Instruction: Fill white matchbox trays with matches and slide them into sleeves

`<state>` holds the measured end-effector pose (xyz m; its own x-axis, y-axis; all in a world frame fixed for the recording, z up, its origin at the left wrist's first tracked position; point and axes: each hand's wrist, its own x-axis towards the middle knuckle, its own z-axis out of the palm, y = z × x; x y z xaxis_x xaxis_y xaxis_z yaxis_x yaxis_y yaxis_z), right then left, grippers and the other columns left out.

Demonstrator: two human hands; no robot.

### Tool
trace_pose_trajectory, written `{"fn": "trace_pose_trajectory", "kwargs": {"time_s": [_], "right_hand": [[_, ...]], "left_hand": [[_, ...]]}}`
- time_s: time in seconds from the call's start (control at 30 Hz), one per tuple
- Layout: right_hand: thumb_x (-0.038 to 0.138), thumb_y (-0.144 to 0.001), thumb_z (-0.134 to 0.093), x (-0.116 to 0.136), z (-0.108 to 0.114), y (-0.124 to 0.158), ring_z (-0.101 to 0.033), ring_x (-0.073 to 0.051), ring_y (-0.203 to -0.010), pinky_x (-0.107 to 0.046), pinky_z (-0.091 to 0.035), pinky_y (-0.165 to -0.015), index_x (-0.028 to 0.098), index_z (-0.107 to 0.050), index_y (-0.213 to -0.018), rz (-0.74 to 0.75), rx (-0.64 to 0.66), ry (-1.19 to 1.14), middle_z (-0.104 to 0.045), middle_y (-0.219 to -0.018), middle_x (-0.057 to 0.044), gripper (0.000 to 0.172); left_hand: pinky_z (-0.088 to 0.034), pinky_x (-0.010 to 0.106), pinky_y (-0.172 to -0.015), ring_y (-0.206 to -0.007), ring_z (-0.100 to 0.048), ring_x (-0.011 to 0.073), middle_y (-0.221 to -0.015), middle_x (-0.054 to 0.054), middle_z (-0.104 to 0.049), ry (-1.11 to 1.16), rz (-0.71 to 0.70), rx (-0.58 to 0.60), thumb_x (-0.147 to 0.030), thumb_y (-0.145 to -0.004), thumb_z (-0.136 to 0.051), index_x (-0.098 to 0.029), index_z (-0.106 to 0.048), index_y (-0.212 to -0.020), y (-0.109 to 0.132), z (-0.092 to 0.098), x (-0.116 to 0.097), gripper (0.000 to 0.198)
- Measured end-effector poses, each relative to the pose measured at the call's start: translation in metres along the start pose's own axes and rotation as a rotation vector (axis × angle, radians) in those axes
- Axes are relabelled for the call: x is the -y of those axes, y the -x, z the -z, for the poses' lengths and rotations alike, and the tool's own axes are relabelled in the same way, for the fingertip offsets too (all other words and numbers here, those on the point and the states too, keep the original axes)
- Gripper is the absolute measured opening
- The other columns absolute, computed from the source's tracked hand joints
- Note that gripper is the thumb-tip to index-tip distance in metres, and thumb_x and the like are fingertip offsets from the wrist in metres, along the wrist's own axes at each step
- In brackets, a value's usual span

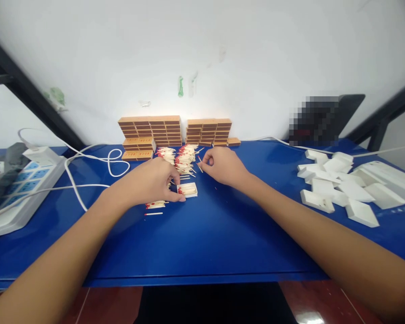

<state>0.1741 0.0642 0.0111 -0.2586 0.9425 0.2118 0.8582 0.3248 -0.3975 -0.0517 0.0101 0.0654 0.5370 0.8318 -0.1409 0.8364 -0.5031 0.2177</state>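
Between the thumb and fingers of my left hand [158, 180] is the left end of a small white matchbox tray [192, 194], which rests on the blue tabletop with some red-tipped matches inside. My right hand [221, 164], just beyond the tray to the right, is closed in a pinch on a matchstick [200, 169]. Loose matches lie in a pile [185, 159] behind the tray. A smaller heap of matches [156, 205] shows partly under my left hand, and a single match [154, 213] lies in front of it.
Stacked matchboxes [150, 127] and a second stack [209, 128] stand against the wall. Empty white trays [337, 177] are heaped at the right. A power strip [29, 184] and white cables [74, 182] lie at the left. A dark panel [349, 114] leans at the back right.
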Motion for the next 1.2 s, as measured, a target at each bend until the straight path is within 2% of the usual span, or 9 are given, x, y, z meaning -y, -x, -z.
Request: {"fn": "trace_pose_trajectory", "kwargs": {"time_s": [0.2, 0.33, 0.43, 0.57, 0.67, 0.77, 0.87, 0.97, 1.2], "right_hand": [[0.035, -0.093, -0.075, -0.002, -0.007, 0.001, -0.063, -0.02, -0.073, -0.034, -0.04, -0.065, 0.022, -0.071, -0.077, -0.028, 0.04, 0.024, -0.075, -0.083, -0.005, 0.021], [0.04, -0.093, -0.076, 0.003, -0.009, 0.004, -0.066, -0.022, -0.078, -0.034, -0.041, -0.066, 0.022, -0.072, -0.081, -0.012, 0.034, 0.03, -0.076, -0.09, -0.006, 0.022], [0.032, -0.094, -0.074, 0.006, -0.009, 0.005, -0.066, -0.021, -0.077, -0.034, -0.042, -0.067, 0.021, -0.07, -0.084, -0.012, 0.071, 0.042, -0.077, -0.09, -0.006, 0.015], [0.028, -0.103, -0.065, 0.002, -0.008, 0.005, -0.069, -0.024, -0.082, -0.035, -0.042, -0.071, 0.02, -0.069, -0.085, -0.005, 0.14, 0.105, -0.078, -0.095, -0.011, 0.02], [0.027, -0.105, -0.062, -0.005, -0.005, 0.007, -0.07, -0.027, -0.093, -0.036, -0.043, -0.075, 0.018, -0.069, -0.091, 0.035, 0.163, 0.145, -0.076, -0.108, -0.017, 0.018], [0.022, -0.106, -0.06, -0.007, 0.004, 0.012, -0.068, -0.026, -0.098, -0.035, -0.045, -0.081, 0.017, -0.067, -0.096, 0.121, 0.162, 0.068, -0.074, -0.111, -0.015, 0.013], [0.022, -0.106, -0.059, -0.001, 0.014, 0.021, -0.064, -0.022, -0.094, -0.033, -0.044, -0.081, 0.019, -0.064, -0.093, 0.258, 0.189, -0.073, -0.072, -0.105, -0.009, 0.014], [0.023, -0.105, -0.06, 0.01, 0.017, 0.032, -0.061, -0.02, -0.088, -0.031, -0.042, -0.078, 0.02, -0.062, -0.09, 0.358, 0.296, -0.147, -0.069, -0.101, -0.006, 0.016], [0.021, -0.106, -0.058, 0.022, 0.008, 0.043, -0.056, -0.017, -0.083, -0.03, -0.039, -0.074, 0.019, -0.062, -0.093, 0.39, 0.343, -0.151, -0.066, -0.102, -0.007, 0.014]], "left_hand": [[-0.033, 0.029, -0.058, -0.057, -0.054, 0.0134, -0.065, -0.001, -0.066, -0.008, -0.007, -0.02, -0.048, -0.08, -0.088, -0.019, -0.084, -0.089, 0.001, 0.001, -0.002, 0.031], [-0.034, 0.029, -0.06, -0.058, -0.055, 0.0139, -0.067, -0.001, -0.068, -0.021, -0.002, -0.015, -0.049, -0.081, -0.087, -0.019, -0.084, -0.091, 0.001, 0.001, 0.0, 0.032], [-0.033, 0.03, -0.06, -0.058, -0.055, 0.0139, -0.067, -0.001, -0.068, -0.026, -0.004, -0.014, -0.049, -0.08, -0.088, -0.02, -0.084, -0.091, 0.0, 0.001, 0.001, 0.032], [-0.033, 0.03, -0.06, -0.058, -0.054, 0.0137, -0.068, -0.001, -0.067, -0.028, -0.006, -0.023, -0.049, -0.08, -0.089, -0.019, -0.084, -0.092, 0.001, 0.001, 0.0, 0.032], [-0.033, 0.03, -0.06, -0.059, -0.054, 0.0136, -0.069, -0.001, -0.067, -0.017, 0.0, -0.016, -0.049, -0.08, -0.089, -0.019, -0.085, -0.093, 0.002, 0.001, 0.001, 0.032], [-0.033, 0.03, -0.06, -0.059, -0.054, 0.0139, -0.069, -0.001, -0.067, -0.005, -0.001, -0.023, -0.05, -0.08, -0.089, -0.019, -0.084, -0.093, 0.001, -0.001, 0.002, 0.034], [-0.033, 0.03, -0.059, -0.058, -0.054, 0.0141, -0.066, -0.001, -0.066, -0.01, -0.004, -0.022, -0.05, -0.08, -0.088, -0.018, -0.084, -0.095, 0.001, -0.002, 0.002, 0.035], [-0.032, 0.03, -0.059, -0.057, -0.054, 0.0141, -0.064, -0.001, -0.065, -0.014, -0.009, -0.016, -0.049, -0.081, -0.088, -0.018, -0.085, -0.096, 0.002, -0.002, 0.0, 0.035], [-0.032, 0.029, -0.058, -0.056, -0.054, 0.0134, -0.063, -0.001, -0.065, -0.018, -0.004, -0.008, -0.048, -0.081, -0.089, -0.018, -0.085, -0.094, 0.001, -0.002, -0.003, 0.033]]}}
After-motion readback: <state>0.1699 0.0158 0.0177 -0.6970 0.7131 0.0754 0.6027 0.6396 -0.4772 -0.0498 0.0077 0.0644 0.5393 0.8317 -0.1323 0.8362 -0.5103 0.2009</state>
